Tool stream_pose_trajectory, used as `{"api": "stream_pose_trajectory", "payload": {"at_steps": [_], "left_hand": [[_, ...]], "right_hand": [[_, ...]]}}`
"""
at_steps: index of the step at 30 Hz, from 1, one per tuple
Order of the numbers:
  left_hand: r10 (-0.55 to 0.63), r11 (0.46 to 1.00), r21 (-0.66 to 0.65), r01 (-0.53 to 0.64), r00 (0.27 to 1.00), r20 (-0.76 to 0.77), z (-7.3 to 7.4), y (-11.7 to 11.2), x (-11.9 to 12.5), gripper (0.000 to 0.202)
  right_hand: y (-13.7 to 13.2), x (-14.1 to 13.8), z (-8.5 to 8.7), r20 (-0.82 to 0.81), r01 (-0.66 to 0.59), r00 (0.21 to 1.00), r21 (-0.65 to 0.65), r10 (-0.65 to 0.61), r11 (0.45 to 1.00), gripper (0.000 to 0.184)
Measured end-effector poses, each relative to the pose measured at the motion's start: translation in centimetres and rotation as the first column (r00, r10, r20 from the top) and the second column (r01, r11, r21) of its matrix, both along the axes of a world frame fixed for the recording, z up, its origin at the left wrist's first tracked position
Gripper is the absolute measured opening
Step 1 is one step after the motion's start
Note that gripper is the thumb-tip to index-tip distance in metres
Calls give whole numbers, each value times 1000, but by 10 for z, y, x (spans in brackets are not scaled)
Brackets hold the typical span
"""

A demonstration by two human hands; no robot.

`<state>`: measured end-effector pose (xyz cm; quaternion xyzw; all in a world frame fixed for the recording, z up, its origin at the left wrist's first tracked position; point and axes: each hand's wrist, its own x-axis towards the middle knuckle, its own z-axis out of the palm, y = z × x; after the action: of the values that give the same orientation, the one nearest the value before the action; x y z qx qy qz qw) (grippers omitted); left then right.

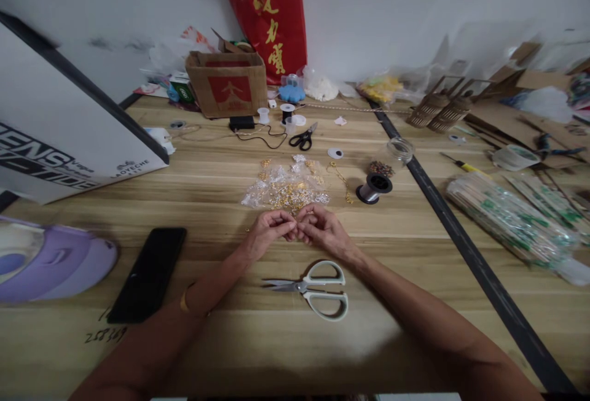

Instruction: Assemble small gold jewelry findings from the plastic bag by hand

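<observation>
My left hand (274,227) and my right hand (320,227) meet fingertip to fingertip over the wooden table (221,352). Both are closed in a pinch. Whatever lies between the fingers is too small to make out. Just beyond them spreads a pile of gold and silver jewellery findings (295,194), partly in clear plastic bags (258,192). A gold chain (341,174) lies right of the pile. Close below my hands rest scissors with pale handles (306,289), blades pointing left.
A black phone (150,275) and a purple-and-white object (59,260) are on the left, below a large box (78,118). To the right stand a wire spool (373,188), a jar of beads (385,164) and bagged sticks (507,217). Black scissors (303,138) lie farther back.
</observation>
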<state>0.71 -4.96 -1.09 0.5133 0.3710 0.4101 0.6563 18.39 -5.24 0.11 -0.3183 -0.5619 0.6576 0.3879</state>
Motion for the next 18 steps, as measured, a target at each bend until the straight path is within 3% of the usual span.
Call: {"api": "stream_pose_trajectory", "payload": {"at_steps": [4,8,14,18], "left_hand": [[48,999,-19,-48,999,-7,0,1,0,17],[89,995,-42,-88,996,20,1,2,-1,16],[93,993,-77,-89,994,54,1,1,-1,14],[69,996,-61,-65,996,59,2,1,0,15]], "right_hand": [[1,2,-2,9,24,1000,30,-24,999,31],[4,4,-5,56,84,994,166,-95,983,29],[2,6,-7,224,83,953,449,-203,889,22],[1,6,-8,269,75,929,538,-255,840,10]]}}
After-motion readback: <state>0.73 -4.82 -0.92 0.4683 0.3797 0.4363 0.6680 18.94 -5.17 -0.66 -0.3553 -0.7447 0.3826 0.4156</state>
